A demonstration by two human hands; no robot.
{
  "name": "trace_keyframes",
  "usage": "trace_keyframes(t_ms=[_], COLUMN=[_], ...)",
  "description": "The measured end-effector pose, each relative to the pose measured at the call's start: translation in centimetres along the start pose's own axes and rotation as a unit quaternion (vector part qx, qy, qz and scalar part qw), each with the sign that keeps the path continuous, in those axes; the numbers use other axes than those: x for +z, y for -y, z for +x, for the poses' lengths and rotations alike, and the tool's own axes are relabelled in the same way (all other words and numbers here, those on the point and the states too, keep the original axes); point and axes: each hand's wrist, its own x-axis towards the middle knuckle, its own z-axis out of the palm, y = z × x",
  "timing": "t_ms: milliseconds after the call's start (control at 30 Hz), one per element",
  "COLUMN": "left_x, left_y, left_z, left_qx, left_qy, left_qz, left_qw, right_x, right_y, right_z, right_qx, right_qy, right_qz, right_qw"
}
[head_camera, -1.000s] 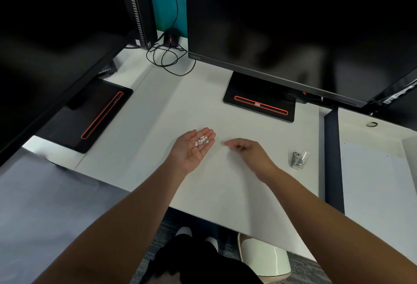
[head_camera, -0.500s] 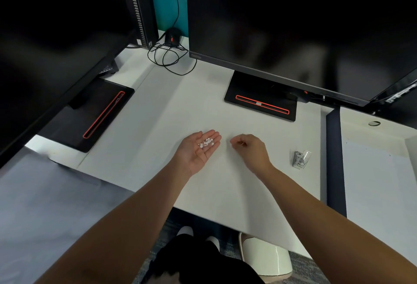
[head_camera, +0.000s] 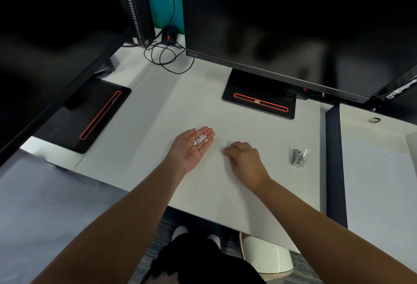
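My left hand lies palm up just above the white desk, fingers straight. Several small white round pieces sit loose on its palm and fingers. My right hand rests knuckles up on the desk a short way to the right of the left hand. Its fingers are curled down against the surface, and whatever is under the fingertips is hidden.
A small clear and metal desk tool stands right of my right hand. A monitor base sits behind the hands and another at the left. Tangled cable lies at the back. A dark divider strip bounds the desk's right side.
My right hand's fingers, stretched out toward the left hand a second ago, have curled in against the desk. The left hand has kept its palm up with the pieces on it.
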Motion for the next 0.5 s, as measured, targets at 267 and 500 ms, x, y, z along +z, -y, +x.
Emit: trace_keyframes(t_ms=[267, 500], left_x=[0.1, -0.3], left_y=[-0.4, -1.0], left_z=[0.3, 0.3], left_qx=[-0.006, -0.018], left_qy=[-0.001, 0.001], left_qz=[0.001, 0.016], left_qw=[1.000, 1.000], right_x=[-2.7, -2.6], right_y=[-0.2, 0.1], right_z=[1.1, 1.0], right_qx=[0.243, 0.285], right_qy=[0.060, 0.040], right_qz=[0.335, 0.375], right_qw=[0.908, 0.881])
